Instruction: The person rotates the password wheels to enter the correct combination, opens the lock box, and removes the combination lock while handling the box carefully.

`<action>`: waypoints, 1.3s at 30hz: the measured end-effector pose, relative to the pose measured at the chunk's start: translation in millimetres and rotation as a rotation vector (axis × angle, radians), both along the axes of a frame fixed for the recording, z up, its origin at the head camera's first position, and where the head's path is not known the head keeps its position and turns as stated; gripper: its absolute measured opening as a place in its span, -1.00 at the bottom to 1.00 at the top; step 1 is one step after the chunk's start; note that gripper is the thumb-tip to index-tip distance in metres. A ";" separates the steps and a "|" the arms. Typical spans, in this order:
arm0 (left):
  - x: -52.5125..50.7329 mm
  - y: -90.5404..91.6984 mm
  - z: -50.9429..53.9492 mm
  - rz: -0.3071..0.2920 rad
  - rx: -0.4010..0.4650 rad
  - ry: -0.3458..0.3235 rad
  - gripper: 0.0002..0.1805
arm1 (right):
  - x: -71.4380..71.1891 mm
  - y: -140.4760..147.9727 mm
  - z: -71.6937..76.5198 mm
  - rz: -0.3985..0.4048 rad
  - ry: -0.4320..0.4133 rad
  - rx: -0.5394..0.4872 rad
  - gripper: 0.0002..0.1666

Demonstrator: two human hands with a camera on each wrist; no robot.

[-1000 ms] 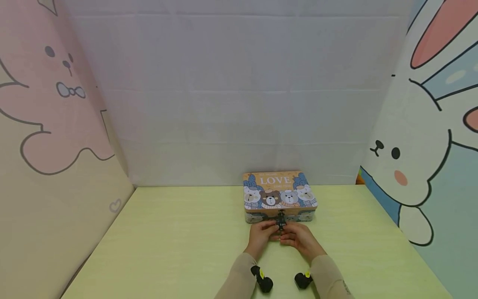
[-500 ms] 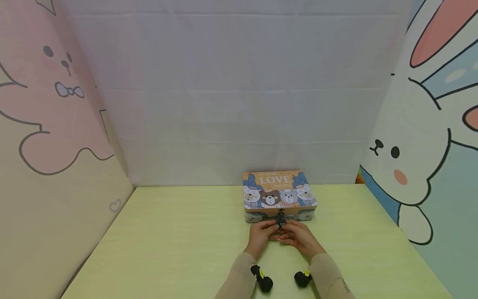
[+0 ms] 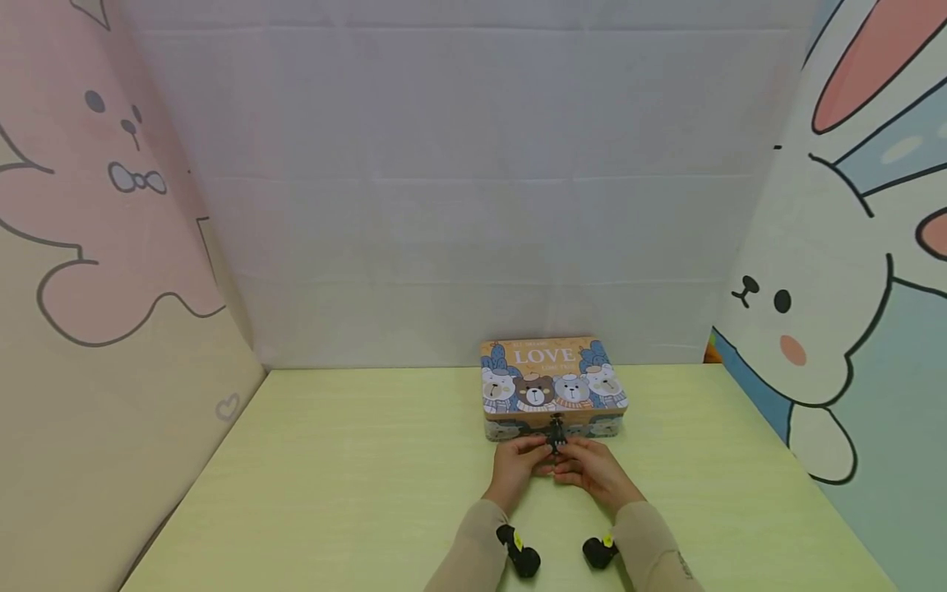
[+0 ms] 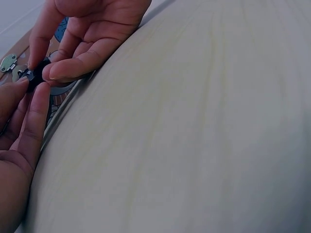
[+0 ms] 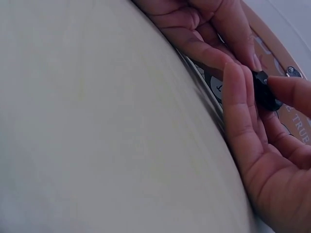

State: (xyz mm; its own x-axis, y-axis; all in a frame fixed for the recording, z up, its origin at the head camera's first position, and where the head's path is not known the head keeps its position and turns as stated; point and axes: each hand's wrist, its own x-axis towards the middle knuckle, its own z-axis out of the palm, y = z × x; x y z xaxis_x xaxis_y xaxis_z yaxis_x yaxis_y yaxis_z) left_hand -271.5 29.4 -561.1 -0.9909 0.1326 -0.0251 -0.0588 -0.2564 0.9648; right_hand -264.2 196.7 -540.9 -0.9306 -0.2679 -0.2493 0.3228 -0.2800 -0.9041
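Observation:
A rectangular tin box (image 3: 553, 393) with a lid printed with bears and the word LOVE stands on the table, its lid down. At its front latch (image 4: 8, 63) is a small black padlock (image 3: 556, 434). My left hand (image 3: 512, 470) pinches the padlock from the left side, and my right hand (image 3: 599, 474) pinches it from the right. In the right wrist view the black padlock (image 5: 265, 91) sits between thumb and fingers of both hands, partly covered by them. Its details are too small to read.
The pale yellow-green table (image 3: 333, 460) spreads around the box. Behind it hangs a white cloth backdrop (image 3: 473, 205). Cartoon-printed panels (image 3: 836, 345) stand at both sides. Each sleeve carries a black wrist camera (image 3: 526, 562).
Both hands stay at the padlock with almost no visible shift. The box and its lid stay as they were.

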 end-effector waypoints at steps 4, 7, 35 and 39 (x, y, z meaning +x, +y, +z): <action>0.3 -0.1 -0.2 -0.001 -0.007 0.004 -0.75 | 0.8 -0.6 0.2 0.002 0.006 0.003 -0.88; 0.1 0.2 -0.1 -0.003 -0.012 0.013 -0.75 | 0.7 -0.7 0.0 -0.006 0.005 0.010 -0.87; -3.9 0.5 0.0 -0.009 -0.007 -0.025 -0.76 | 3.1 -2.6 0.0 -0.120 -0.022 -0.008 -0.79; -4.5 0.9 0.7 -0.010 -0.020 -0.041 -0.77 | 3.8 -1.6 -0.9 -0.124 -0.026 -0.040 -0.75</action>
State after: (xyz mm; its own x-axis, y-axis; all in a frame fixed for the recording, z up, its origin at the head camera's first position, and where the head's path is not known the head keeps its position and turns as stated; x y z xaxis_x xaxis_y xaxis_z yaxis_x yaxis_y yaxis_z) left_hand -276.0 30.3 -560.4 -0.9875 0.1419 -0.0684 -0.1009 -0.2367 0.9663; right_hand -260.4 195.0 -541.8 -0.9506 -0.1615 -0.2650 0.3065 -0.3546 -0.8833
